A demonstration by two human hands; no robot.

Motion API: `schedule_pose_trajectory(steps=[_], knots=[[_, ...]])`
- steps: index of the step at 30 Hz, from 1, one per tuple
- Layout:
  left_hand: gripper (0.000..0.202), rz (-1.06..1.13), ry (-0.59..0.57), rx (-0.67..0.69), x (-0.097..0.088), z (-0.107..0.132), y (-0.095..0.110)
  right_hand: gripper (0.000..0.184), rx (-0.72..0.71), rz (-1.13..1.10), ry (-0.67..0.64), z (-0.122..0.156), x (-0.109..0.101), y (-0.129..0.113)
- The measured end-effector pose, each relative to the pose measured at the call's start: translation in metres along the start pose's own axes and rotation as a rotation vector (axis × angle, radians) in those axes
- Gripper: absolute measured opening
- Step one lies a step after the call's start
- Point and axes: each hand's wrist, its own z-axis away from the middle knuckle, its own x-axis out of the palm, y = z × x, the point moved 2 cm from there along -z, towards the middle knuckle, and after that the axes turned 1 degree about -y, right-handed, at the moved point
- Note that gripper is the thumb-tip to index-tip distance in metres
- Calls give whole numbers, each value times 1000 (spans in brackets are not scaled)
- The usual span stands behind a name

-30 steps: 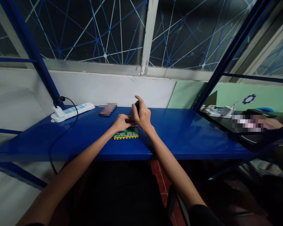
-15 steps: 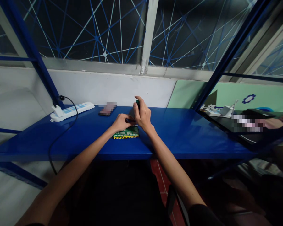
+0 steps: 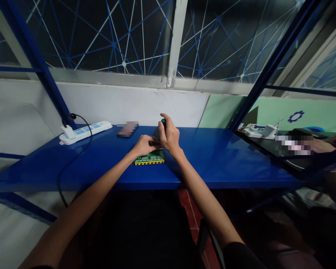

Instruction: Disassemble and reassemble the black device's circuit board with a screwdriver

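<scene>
A green circuit board [image 3: 149,158] with a row of yellow connectors along its near edge lies flat on the blue table [image 3: 212,160]. Over its far edge, my left hand [image 3: 142,146] is closed, thumb and fingers pinched together near the tool's lower end. What is between those fingertips is hidden. My right hand [image 3: 170,137] is wrapped round a screwdriver [image 3: 164,121], upright above the far side of the board. Only the green and black handle top shows clearly; fingers cover its tip.
A white power strip [image 3: 85,133] with a plugged-in adapter and black cable [image 3: 72,160] lies at the left. Behind my left hand is a phone [image 3: 128,129], partly blurred. Another person's hand [image 3: 322,145] is at the neighbouring black surface on the right. Blue frame posts flank the table.
</scene>
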Motion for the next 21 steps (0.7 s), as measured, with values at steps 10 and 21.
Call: schedule_pose_trajectory(steps=[10, 21], knots=[[20, -10, -1, 38, 1, 0, -1, 41, -1, 40, -14, 0, -2, -1], [20, -7, -15, 37, 0, 0, -2, 41, 7, 13, -12, 0, -2, -2]])
